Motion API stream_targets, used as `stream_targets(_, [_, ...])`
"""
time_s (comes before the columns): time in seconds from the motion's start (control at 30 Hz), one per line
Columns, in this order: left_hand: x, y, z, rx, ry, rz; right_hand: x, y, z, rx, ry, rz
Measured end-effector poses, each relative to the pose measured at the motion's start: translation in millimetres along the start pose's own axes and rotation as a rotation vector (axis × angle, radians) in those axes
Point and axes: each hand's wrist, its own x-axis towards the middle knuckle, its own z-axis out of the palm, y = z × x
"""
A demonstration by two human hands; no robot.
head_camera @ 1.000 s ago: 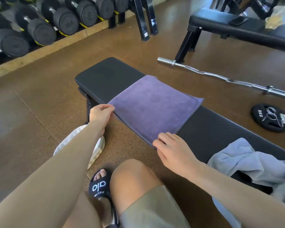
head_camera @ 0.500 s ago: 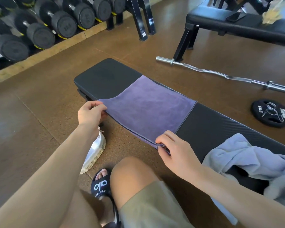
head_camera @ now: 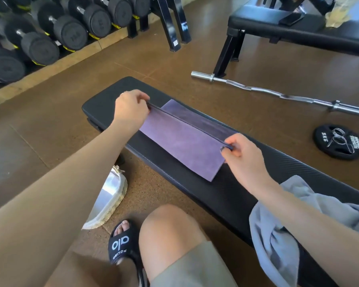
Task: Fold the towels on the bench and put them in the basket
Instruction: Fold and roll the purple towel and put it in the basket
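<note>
**Purple towel held by two corners over the bench**

Dumbbells [head_camera: 71, 36] line the rack at far left. A woven basket [head_camera: 110, 201] sits on the floor beside the bench [head_camera: 195, 195]. The left hand [head_camera: 131, 109] pinches one corner of the purple towel [head_camera: 184, 141], the right hand [head_camera: 243, 156] pinches the other, the raised edge stretched between them above the towel's flat part on the bench. A grey towel [head_camera: 278, 235] lies crumpled at the bench's right end.

The black padded bench [head_camera: 232, 183] stands on the brown floor. On it lie a purple towel [head_camera: 180, 139] and a crumpled grey towel [head_camera: 278, 235].
</note>
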Motion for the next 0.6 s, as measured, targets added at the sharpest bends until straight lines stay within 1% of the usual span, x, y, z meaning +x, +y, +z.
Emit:
stream_targets(0.07, [21, 4, 16, 0.185, -0.044, 0.134, 20, 10, -1, -0.003, -0.022, 0.103])
stream_targets(0.1, [30, 4, 25, 0.262, -0.077, 0.178, 28, 15, -2, -0.03, -0.026, 0.126])
stream_targets(0.2, [49, 4, 46, 0.447, -0.146, 0.236, 44, 23, -5, -0.147, -0.03, 0.118])
stream_targets(0.27, [60, 4, 57, 0.523, -0.166, 0.257, 51, 26, -6, -0.193, -0.022, 0.101])
stream_targets(0.37, [75, 1, 70, 0.555, -0.186, 0.268, 64, 29, -5, -0.18, -0.035, 0.15])
stream_targets(0.5, [88, -9, 83, 0.51, -0.186, 0.266, 82, 29, -7, -0.022, -0.056, 0.345])
stream_targets(0.6, [95, -20, 89, 0.476, -0.238, 0.237, 90, 31, -7, 0.041, -0.066, 0.441])
